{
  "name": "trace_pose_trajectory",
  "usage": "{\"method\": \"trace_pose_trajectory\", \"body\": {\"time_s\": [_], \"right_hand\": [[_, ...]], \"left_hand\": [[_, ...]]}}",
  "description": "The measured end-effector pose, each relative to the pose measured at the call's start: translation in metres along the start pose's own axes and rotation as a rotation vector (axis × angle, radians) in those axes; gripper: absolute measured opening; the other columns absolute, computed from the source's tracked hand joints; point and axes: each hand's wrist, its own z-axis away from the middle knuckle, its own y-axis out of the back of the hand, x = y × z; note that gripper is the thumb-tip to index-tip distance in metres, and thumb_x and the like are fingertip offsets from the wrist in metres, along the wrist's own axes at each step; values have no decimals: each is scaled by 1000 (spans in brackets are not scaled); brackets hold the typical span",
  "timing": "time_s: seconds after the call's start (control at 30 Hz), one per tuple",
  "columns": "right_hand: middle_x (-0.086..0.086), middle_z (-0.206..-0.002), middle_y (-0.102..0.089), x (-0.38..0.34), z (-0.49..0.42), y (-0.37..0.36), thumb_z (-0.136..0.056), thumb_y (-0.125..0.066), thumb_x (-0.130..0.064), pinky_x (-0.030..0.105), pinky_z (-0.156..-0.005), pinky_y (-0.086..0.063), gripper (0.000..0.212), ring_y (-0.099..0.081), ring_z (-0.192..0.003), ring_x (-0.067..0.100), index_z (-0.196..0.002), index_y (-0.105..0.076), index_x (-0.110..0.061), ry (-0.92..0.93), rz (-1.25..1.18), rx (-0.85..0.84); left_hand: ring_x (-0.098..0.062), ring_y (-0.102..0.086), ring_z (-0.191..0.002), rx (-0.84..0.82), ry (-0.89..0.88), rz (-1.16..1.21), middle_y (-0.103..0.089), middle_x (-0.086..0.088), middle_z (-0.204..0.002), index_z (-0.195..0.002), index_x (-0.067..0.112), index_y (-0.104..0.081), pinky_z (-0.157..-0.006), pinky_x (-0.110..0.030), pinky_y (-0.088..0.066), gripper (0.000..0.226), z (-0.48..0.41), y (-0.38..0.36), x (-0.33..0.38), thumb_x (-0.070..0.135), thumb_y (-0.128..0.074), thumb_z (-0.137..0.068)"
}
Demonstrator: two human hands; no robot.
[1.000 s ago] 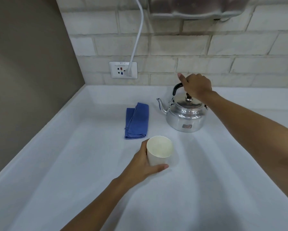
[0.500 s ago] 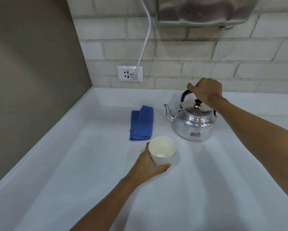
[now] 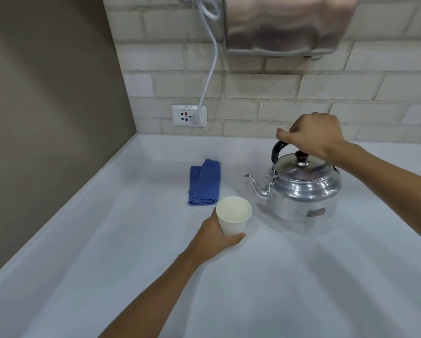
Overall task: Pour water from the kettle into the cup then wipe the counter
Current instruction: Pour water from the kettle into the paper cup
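A silver metal kettle (image 3: 302, 191) with a black handle and its spout pointing left stands on the white counter (image 3: 131, 276). My right hand (image 3: 311, 135) is closed around the top of the kettle's handle. To the kettle's left front stands a white paper cup (image 3: 233, 215), upright and looking empty. My left hand (image 3: 216, 237) grips the cup from the left and below. A folded blue cloth (image 3: 204, 182) lies flat on the counter just behind the cup.
A tiled wall with a white socket (image 3: 188, 115) and a plugged-in white cable (image 3: 209, 76) rises behind the counter. A metal appliance (image 3: 287, 23) hangs on the wall above the kettle. A brown side wall (image 3: 46, 106) bounds the counter on the left.
My right hand has settled and closed on the kettle's handle. The kettle sits slightly nearer and to the right in view. My left hand keeps holding the cup.
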Motion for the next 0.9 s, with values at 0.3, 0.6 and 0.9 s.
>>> {"method": "trace_pose_trajectory", "body": {"time_s": [0.3,0.6,0.9], "right_hand": [[1,-35,-25,-27,21,20,-79,-50,-45,24,-45,-15,57,-28,-38,20,-38,-27,-14,181,116,36],[0,-34,-24,-49,29,34,-81,-47,-46,22,-46,-13,55,-24,-37,19,-41,-38,-10,330,219,40],[0,-34,-16,-60,29,38,-81,-49,-43,20,-46,-12,61,-11,-36,17,-39,-16,-12,431,276,45]], "left_hand": [[18,-49,-100,28,-2,-11,-54,32,-106,-117,48,-38,-72,2,-39,72,-1,-1,-1,55,-78,-58],[17,-49,-101,26,-5,-15,-55,31,-108,-123,43,-39,-73,0,-41,78,-2,-2,-3,56,-78,-57],[18,-50,-98,18,7,5,-55,31,-108,-126,40,-40,-70,2,-40,81,-2,-2,-3,57,-77,-56]]}}
